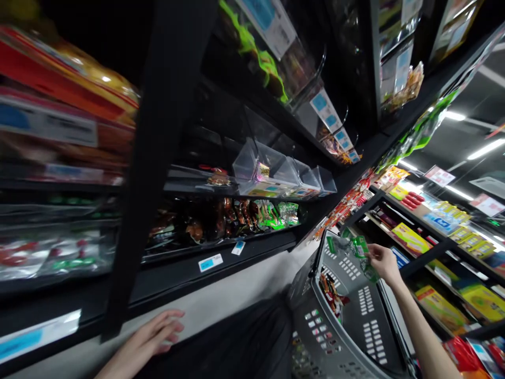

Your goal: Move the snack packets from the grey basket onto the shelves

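A small green snack packet is pinched in my right hand, over the far rim of a grey plastic shopping basket. Several red and brown packets lie inside the basket at its left side. My left hand hangs low near the shelf's bottom edge, its fingers loosely curved and apart, with nothing in it. Close to it, on the bottom shelf, stand green-and-clear packets and dark brown packaged snacks.
Black shelving runs along the left, with clear plastic bins and price tags. My dark trousers show between hand and basket. More shelves with yellow boxes stand at the right. Ceiling lights shine at top right.
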Action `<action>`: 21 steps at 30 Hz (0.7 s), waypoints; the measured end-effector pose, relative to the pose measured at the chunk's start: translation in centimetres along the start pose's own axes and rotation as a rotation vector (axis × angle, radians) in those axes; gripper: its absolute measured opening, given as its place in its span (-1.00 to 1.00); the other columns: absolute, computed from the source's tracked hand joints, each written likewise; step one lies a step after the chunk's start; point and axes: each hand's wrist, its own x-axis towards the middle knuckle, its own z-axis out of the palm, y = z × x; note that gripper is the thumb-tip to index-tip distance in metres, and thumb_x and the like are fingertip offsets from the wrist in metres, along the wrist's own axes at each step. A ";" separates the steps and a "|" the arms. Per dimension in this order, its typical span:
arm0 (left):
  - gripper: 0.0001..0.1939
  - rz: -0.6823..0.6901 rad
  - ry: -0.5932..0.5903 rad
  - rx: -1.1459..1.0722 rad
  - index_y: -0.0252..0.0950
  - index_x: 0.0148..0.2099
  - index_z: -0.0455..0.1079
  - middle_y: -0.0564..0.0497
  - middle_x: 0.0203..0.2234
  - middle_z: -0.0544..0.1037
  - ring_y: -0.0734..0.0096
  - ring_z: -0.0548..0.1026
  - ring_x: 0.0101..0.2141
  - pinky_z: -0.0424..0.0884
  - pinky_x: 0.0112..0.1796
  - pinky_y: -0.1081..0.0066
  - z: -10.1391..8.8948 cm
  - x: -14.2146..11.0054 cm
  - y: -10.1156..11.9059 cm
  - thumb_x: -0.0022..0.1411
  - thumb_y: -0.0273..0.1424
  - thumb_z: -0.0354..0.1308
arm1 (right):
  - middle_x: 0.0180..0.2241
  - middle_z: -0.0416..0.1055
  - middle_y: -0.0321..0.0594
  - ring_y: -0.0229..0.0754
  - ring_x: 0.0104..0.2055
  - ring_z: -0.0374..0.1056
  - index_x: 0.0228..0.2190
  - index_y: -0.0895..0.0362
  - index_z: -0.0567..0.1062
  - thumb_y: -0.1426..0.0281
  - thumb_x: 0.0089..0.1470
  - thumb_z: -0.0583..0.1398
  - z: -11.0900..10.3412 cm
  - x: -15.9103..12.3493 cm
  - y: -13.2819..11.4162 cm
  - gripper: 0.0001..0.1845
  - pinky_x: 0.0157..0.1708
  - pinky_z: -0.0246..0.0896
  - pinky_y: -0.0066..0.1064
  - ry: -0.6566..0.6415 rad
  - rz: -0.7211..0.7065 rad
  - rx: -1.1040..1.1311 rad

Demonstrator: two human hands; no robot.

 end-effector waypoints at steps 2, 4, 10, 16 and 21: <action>-0.21 0.019 0.006 -0.020 -0.19 -0.17 0.50 -0.10 -0.36 0.64 -0.03 0.61 -0.26 0.56 -0.22 0.17 0.1 0.2 -0.2 -0.33 0.27 0.35 | -0.44 0.56 -0.10 -0.13 -0.46 0.43 -0.29 0.22 0.62 0.27 -0.08 0.20 -0.8 -0.4 -2.9 -0.65 -0.42 0.28 -0.36 0.023 -0.090 0.012; -0.27 0.031 0.022 -0.053 -0.19 -0.19 0.50 -0.09 -0.39 0.62 0.00 0.60 -0.29 0.57 -0.26 0.19 0.2 0.3 -0.3 -0.29 0.23 0.36 | -0.41 0.56 -0.11 -0.13 -0.43 0.43 -0.26 0.20 0.61 0.26 0.03 0.19 -1.3 -1.4 -6.8 -0.68 -0.38 0.30 -0.35 0.085 -0.229 0.036; -0.43 0.000 -0.082 -0.341 -0.19 -0.12 0.52 -0.14 -0.32 0.63 0.00 0.60 -0.26 0.57 -0.27 0.15 1.6 -1.6 1.9 -0.04 0.11 0.32 | -0.33 0.52 -0.19 -0.19 -0.30 0.45 -0.26 0.10 0.53 0.50 0.19 0.18 0.6 -7.2 -19.5 -0.88 -0.27 0.35 -0.40 0.075 -0.749 0.313; -0.26 0.000 -0.411 -0.747 -0.23 0.18 0.44 -0.29 -0.01 0.59 -0.26 0.54 0.00 0.55 -0.23 -0.08 1.8 -5.0 4.7 0.14 0.18 0.14 | -0.29 0.48 -0.10 -0.16 -0.31 0.33 -0.02 0.13 0.44 0.68 0.20 -0.03 7.6 -13.2 -26.7 -0.57 -0.36 0.30 -0.35 -0.194 -1.171 0.445; -0.38 0.036 -0.193 -0.878 -0.33 0.05 0.49 -0.29 -0.03 0.61 -0.21 0.57 -0.01 0.58 -0.18 -0.05 1.1 -4.4 5.1 0.18 0.08 0.22 | -0.16 0.50 -0.04 -0.11 -0.19 0.32 0.04 0.21 0.40 0.54 0.34 -0.07 12.5 -15.0 -28.3 -0.64 -0.17 0.35 -0.25 -0.433 -1.517 0.246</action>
